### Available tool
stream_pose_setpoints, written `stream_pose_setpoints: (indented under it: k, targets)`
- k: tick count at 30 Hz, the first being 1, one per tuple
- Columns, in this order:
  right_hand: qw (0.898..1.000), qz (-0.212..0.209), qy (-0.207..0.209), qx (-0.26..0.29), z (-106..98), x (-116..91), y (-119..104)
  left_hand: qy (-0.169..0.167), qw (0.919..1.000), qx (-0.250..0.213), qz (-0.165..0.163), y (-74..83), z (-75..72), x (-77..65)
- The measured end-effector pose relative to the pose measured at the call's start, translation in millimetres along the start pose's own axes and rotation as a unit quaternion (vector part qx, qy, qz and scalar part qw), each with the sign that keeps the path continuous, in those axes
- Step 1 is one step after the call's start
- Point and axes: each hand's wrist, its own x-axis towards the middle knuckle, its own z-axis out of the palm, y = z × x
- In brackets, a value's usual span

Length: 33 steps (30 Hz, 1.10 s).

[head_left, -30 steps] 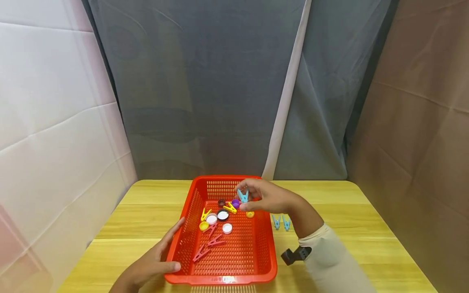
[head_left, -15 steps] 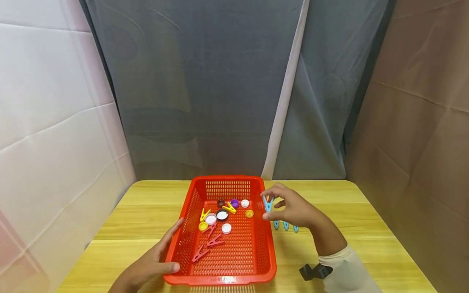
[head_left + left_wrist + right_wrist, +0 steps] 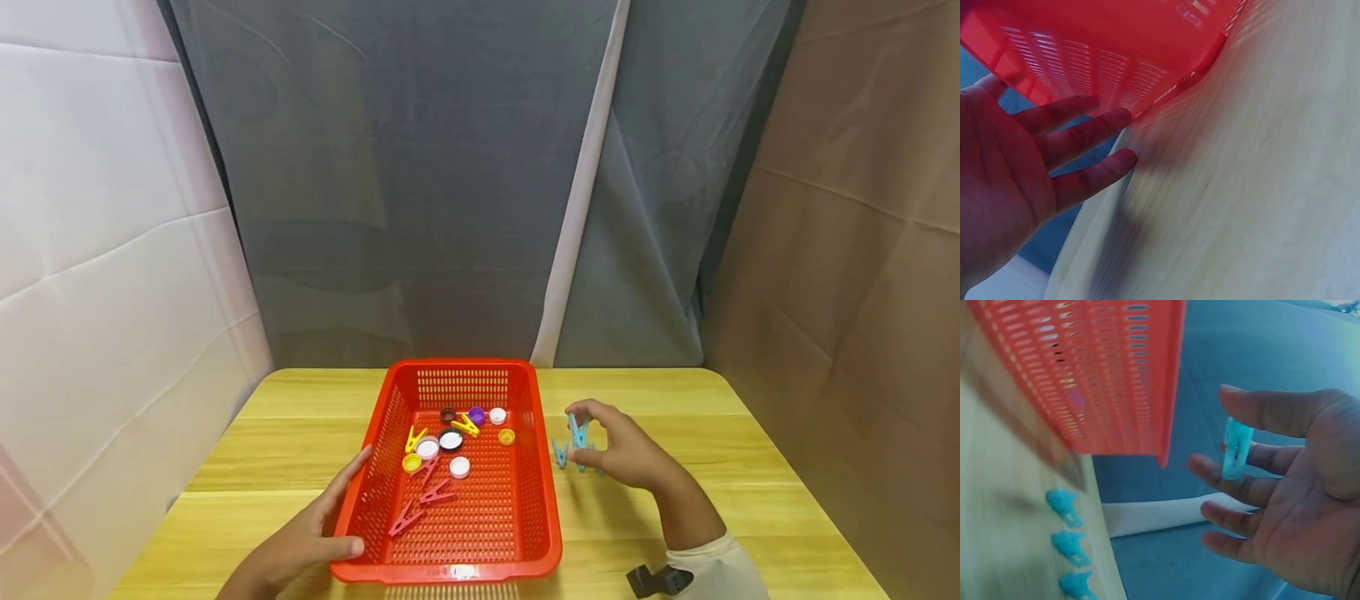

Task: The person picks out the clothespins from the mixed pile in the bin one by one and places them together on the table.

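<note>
My right hand pinches a light-blue clothespin between thumb and fingertips, to the right of the red plastic basket. In the right wrist view this held clothespin hangs above the table, apart from a row of three blue clothespins beside the basket. The head view partly hides that row behind the hand; its leftmost clothespin shows. At the basket's front left corner rests my left hand. Its fingers lie fairly straight against the outer wall in the left wrist view.
Inside the basket lie pink clothespins, yellow clothespins and several bottle caps, among them a black-rimmed cap and a purple cap. Wooden tabletop surrounds the basket. A grey curtain hangs behind the table.
My right hand has moved from over the basket to the right, out past its rim, carrying the blue clothespin above the row on the table. The left hand stays at the basket.
</note>
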Motion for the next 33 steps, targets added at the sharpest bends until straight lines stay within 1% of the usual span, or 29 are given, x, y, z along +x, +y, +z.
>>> stream_pose_setpoints:
  k: [6,11,16,21,26,28,33]
  targets:
    - [0.998,0.044,0.004,-0.050,8.7,-3.7,11.6,0.000,1.0000,0.004,-0.003,0.7,-0.2,-0.6]
    - [0.997,0.043,0.002,-0.062,12.5,-5.8,18.5,0.004,0.9999,0.008,-0.010,0.4,0.1,-0.3]
    - [0.998,0.034,0.008,-0.052,15.2,-5.0,26.6,0.015,0.9998,0.005,-0.014,1.1,1.2,0.0]
    - [0.999,0.027,0.008,-0.015,20.7,-2.2,38.1,0.023,0.9995,0.009,-0.020,2.4,2.6,0.1]
    - [0.999,0.033,0.010,0.025,30.6,1.2,52.8,0.035,0.9988,0.023,-0.026,3.5,3.8,1.2]
    - [0.999,0.032,0.013,0.024,35.6,2.8,58.8,0.038,0.9986,0.027,-0.026,3.6,3.9,1.3]
    - [0.999,0.036,0.022,-0.008,45.5,4.9,66.8,0.035,0.9989,0.020,-0.025,3.7,3.5,0.3]
